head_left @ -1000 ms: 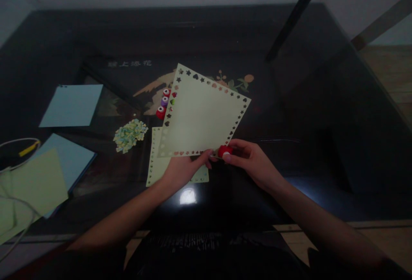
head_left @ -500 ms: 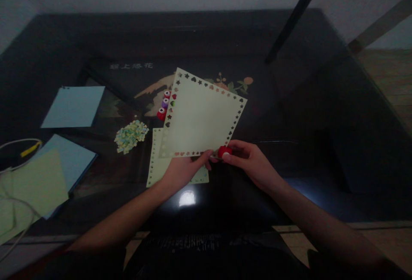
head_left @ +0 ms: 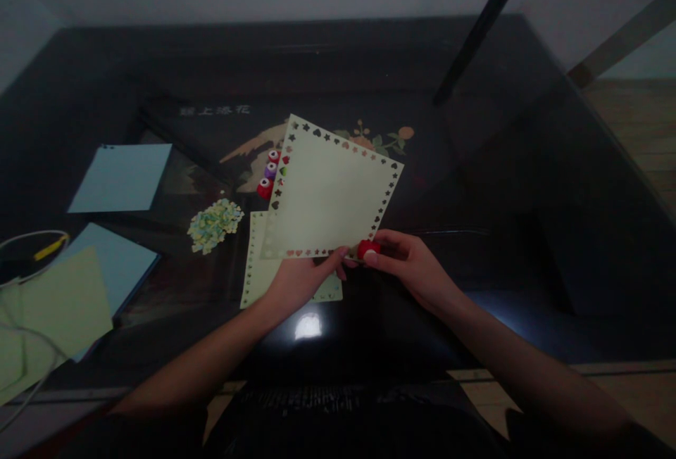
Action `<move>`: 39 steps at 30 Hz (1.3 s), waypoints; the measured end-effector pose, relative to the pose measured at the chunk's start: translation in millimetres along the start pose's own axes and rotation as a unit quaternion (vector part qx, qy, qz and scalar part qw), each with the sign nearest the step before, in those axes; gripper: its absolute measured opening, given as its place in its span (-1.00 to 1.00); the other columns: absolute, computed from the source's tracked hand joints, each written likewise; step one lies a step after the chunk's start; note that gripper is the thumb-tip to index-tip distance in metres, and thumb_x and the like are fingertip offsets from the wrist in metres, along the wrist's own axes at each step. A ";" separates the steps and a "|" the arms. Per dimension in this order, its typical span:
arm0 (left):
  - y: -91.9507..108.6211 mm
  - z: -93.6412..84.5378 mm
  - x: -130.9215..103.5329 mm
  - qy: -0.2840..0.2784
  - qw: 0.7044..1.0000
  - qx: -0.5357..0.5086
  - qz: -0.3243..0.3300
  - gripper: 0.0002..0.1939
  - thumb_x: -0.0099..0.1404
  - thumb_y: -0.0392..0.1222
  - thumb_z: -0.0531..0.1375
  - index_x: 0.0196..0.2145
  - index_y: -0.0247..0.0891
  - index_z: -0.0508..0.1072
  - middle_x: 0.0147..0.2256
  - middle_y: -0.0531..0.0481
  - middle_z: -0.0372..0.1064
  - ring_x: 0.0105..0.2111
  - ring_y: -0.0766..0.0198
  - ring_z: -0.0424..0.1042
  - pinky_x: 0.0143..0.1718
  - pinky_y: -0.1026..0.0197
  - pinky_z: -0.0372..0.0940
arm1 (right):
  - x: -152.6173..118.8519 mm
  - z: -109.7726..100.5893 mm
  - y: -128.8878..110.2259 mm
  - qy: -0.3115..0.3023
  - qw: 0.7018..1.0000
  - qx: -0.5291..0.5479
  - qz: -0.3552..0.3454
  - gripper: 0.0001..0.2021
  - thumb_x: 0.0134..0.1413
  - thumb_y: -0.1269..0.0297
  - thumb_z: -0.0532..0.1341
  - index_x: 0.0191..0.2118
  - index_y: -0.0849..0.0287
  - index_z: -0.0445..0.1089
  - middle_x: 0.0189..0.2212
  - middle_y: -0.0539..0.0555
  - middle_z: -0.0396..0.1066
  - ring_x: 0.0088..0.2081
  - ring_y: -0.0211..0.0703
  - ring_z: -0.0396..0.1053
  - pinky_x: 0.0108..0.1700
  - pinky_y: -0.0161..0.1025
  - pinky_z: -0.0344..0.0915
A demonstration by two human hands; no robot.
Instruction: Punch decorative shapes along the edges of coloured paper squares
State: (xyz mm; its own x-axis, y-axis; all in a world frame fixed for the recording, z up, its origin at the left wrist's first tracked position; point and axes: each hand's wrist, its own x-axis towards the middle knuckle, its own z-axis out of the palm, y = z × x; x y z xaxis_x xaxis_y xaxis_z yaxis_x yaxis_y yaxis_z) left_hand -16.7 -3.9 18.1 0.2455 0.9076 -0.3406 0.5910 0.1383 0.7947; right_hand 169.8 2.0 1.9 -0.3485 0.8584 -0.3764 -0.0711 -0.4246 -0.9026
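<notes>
A pale yellow-green paper sheet (head_left: 332,198) is held tilted above the table, its borders punched with hearts, stars and other shapes. My left hand (head_left: 298,279) pinches its lower edge between thumb and fingers. At the sheet's lower right corner, my right hand (head_left: 406,258) grips a red craft punch (head_left: 369,250), thumb on its white button. Partly under the held sheet lies a second punched sheet (head_left: 254,255). Several more craft punches (head_left: 265,186), red and purple, stand by the sheet's left edge, some partly hidden by it.
A pile of punched paper bits (head_left: 215,225) lies left of the sheets. Farther left are a blue sheet (head_left: 124,177), more blue paper (head_left: 119,262), green paper (head_left: 58,297) and a white cable (head_left: 39,336). A dark pole (head_left: 475,43) rises at the back right of the glossy black table (head_left: 491,184).
Both hands keep the same hold on the sheet and the red craft punch. The view has shifted very slightly; nothing else visibly differs.
</notes>
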 end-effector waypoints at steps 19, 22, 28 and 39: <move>0.4 -0.2 -0.5 -0.005 1.000 0.008 -0.008 -0.59 0.28 -0.01 -0.02 -0.61 -0.14 0.44 -0.41 0.02 0.52 -0.29 0.23 0.45 -0.08 0.17 0.25 | -0.5 1.5 -1.0 0.017 1.000 -0.005 0.009 -0.79 -0.19 0.23 0.35 -0.32 0.09 0.45 -0.32 0.04 0.49 -0.25 -0.14 0.43 -0.06 -0.07 0.29; 0.9 -0.3 -0.5 -0.008 1.000 0.001 -0.013 -0.59 0.28 -0.01 -0.02 -0.62 -0.14 0.44 -0.39 0.02 0.52 -0.29 0.24 0.45 -0.08 0.18 0.24 | -0.3 1.5 -0.9 0.017 1.000 -0.013 0.003 -0.79 -0.19 0.22 0.35 -0.33 0.09 0.45 -0.33 0.03 0.49 -0.26 -0.13 0.42 -0.07 -0.07 0.30; -0.4 0.6 0.6 -0.009 1.000 -0.021 -0.012 -0.60 0.28 -0.02 -0.01 -0.61 -0.14 0.43 -0.41 0.02 0.52 -0.30 0.26 0.46 -0.08 0.20 0.24 | -0.1 0.7 -0.4 0.015 1.000 -0.017 0.001 -0.80 -0.18 0.22 0.35 -0.34 0.09 0.44 -0.35 0.02 0.48 -0.28 -0.15 0.41 -0.08 -0.09 0.29; 0.4 2.3 0.2 -0.007 1.000 -0.029 -0.004 -0.60 0.29 -0.02 -0.01 -0.61 -0.14 0.42 -0.44 0.02 0.52 -0.32 0.26 0.46 -0.10 0.22 0.25 | 0.1 1.0 0.0 0.016 1.000 -0.012 0.002 -0.81 -0.19 0.22 0.35 -0.35 0.09 0.45 -0.35 0.02 0.47 -0.27 -0.16 0.41 -0.10 -0.11 0.29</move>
State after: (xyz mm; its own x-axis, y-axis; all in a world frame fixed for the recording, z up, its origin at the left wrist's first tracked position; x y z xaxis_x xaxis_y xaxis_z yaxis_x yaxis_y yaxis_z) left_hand -14.6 -4.6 17.3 0.2520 0.9008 -0.3536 0.5476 0.1685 0.8196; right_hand 168.8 1.8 2.0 -0.3183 0.8657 -0.3862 -0.0474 -0.4215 -0.9056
